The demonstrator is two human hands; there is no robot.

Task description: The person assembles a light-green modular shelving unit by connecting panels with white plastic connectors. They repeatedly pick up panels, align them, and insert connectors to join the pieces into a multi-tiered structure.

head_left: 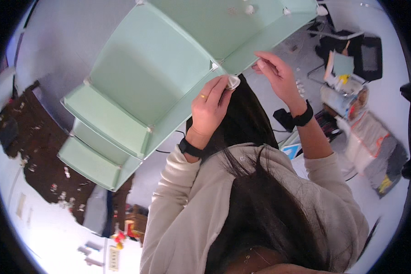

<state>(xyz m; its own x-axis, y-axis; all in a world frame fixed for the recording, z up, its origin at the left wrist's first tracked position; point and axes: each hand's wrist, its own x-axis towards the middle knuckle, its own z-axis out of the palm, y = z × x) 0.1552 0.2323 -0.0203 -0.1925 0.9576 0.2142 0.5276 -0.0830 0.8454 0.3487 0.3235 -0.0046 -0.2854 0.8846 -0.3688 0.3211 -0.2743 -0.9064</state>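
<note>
A pale green panel shelf [148, 68] of box-like compartments lies tilted across the upper left, its panels joined by small white corner pieces. My left hand [208, 106], with a gold ring on one finger, pinches a round white plastic connector [233, 82] at the near edge, where a dividing panel meets the side. Another white connector [215, 66] sits just inside that corner. To the right, my right hand [278, 75] is beside the near edge of the right compartment, its fingers apart and nothing seen in them. Whether its fingertips touch the panel, I cannot tell.
A black chair [370, 57] stands at the far right, with papers on it. Below it are plastic bags [370, 137] and a grey bag on the floor. A brown patterned rug [45, 155] lies left. Loose white connectors [249, 9] rest inside the shelf.
</note>
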